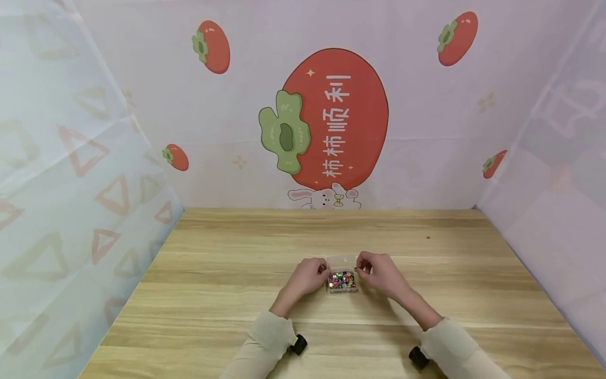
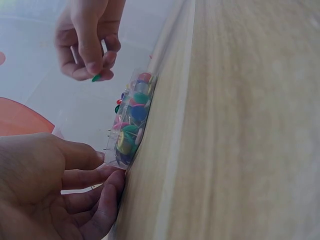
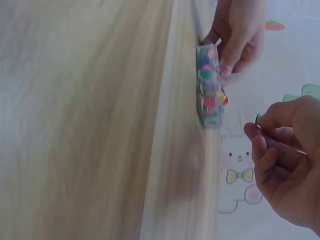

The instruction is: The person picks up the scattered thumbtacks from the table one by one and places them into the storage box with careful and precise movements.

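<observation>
Two hands share the work: left hand [image 1: 306,277] should keep gripping the clear pin box [image 1: 342,280] flat on the bench [image 1: 227,295] while right hand [image 1: 379,271], fingers [image 2: 97,62] pinching a green pushpin [image 2: 95,77], moves slowly clear of the heap.

Setting: an enclosed recording booth or staged tabletop station, not a lived-in room. Evidence follows. A light wood-grain counter [image 1: 265,316] fills the lower half of the head view. Printed sheeting walls it in on three sides. The back panel [image 1: 426,131] at 12 o'clock is pale and creased like hung fabric or film, and carries a large red persimmon [image 1: 350,79] with Chinese characters, a cartoon rabbit [image 1: 324,198] beneath it, and smaller persimmons scattered about. The side sheet [image 1: 57,210] at 9 o'clock is translucent with pale red triangle outlines. The sheet [image 1: 558,184] at 3 o'clock is likewise translucent, its print faint and unreadable.
</observation>
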Tool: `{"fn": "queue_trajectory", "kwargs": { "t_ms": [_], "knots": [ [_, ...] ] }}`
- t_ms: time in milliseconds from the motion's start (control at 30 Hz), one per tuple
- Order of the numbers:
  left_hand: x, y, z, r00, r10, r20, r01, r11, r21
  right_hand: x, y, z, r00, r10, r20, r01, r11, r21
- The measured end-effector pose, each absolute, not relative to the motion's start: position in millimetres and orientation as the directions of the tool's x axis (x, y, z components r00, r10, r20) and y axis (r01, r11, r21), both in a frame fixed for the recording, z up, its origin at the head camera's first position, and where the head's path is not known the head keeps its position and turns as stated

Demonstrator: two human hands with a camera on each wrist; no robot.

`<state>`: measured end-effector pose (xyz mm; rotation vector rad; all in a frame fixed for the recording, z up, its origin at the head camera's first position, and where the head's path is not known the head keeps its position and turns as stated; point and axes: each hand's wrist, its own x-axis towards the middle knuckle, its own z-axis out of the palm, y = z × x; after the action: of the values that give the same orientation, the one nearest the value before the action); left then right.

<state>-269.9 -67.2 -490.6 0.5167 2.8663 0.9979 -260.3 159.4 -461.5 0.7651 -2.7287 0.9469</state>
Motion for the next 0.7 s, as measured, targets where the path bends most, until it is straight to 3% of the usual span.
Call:
{"fn": "queue_trajectory", "kwargs": {
  "t_ms": [433,700],
  "knots": [
    [-268.5,-67.3,-489.1,-0.944,0.328,0.037,0.279,0.732,0.621,-260.4,126.7,-471.2,-0.85,-0.408,0.333,-0.519,0.756,-0.399],
    [-267.5,-67.0,-486.3,-0.944,0.327,0.042,0.28,0.729,0.625,-262.3,126.3,-472.1,-0.861,-0.407,0.304,-0.503,0.767,-0.398]
  ]
}}
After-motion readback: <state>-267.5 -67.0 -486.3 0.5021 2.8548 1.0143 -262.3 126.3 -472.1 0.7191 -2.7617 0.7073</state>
